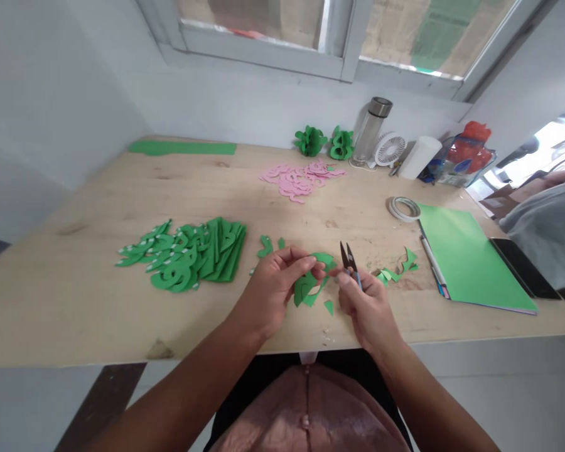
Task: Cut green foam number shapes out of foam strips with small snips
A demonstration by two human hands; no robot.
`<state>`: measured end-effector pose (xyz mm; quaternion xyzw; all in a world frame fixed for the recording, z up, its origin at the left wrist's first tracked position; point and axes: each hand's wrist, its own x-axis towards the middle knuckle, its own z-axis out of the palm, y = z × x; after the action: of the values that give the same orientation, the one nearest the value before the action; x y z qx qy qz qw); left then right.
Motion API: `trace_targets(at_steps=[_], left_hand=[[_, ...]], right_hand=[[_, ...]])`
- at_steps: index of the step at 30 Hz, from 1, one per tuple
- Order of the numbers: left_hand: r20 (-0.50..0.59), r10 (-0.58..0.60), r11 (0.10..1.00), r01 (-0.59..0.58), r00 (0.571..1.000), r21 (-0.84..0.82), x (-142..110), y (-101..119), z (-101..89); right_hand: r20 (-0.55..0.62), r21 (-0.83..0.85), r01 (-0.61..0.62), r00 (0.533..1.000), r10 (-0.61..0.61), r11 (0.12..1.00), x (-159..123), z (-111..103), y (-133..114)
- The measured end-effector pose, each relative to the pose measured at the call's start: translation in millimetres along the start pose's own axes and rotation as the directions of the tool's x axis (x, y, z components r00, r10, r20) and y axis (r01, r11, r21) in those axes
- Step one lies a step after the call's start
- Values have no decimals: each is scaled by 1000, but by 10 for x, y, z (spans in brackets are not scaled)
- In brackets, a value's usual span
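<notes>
My left hand [277,285] is closed in a pinch on a green paper piece [302,287] with curved cut edges. Its fingertips hide part of the piece. Wrapped in my right hand [368,304] is a pair of scissors [350,258], dark blades pointing away from me and slightly apart. The blades are beside the paper, not on it. Green scraps [328,307] lie on the table below and between the hands. Left of my left hand sits a heap of cut green shapes [174,257], some with white dots, against a stack of folded green pieces [226,248].
Pink cutouts [299,179] lie farther back on the wooden table [85,276]. Two green paper figures [311,141], a glass bottle [370,132] and a small fan [390,149] stand by the wall. Tape rolls [403,209], green sheets [475,257] and a phone [525,268] are right. Another person's sleeve [546,220] shows.
</notes>
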<state>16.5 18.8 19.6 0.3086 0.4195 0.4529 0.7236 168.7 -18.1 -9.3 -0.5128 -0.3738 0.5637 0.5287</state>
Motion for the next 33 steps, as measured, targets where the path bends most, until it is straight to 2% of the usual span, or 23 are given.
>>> trace_targets(at_steps=[4, 8, 15, 23, 29, 33], left_hand=[[-59, 43, 998, -46, 997, -43, -44, -85, 45], [-118, 63, 995, -72, 991, -72, -72, -147, 78], [-184, 170, 985, -170, 968, 20, -86, -208, 87], [-182, 241, 967, -220, 953, 127, -71, -222, 45], [-204, 246, 967, -225, 948, 118, -74, -220, 37], [-228, 133, 988, -147, 965, -49, -69, -194, 58]], right_hand=[[-32, 52, 2, 999, 0, 999, 35, 148, -5], [-64, 84, 14, 998, -9, 996, 60, 205, 1], [-58, 87, -13, 998, 19, 996, 80, 265, -7], [-34, 2, 22, 999, -22, 1000, 84, 261, -69], [-47, -120, 69, 996, -75, 990, 121, 221, -66], [-80, -131, 16, 996, -27, 991, 130, 157, -28]])
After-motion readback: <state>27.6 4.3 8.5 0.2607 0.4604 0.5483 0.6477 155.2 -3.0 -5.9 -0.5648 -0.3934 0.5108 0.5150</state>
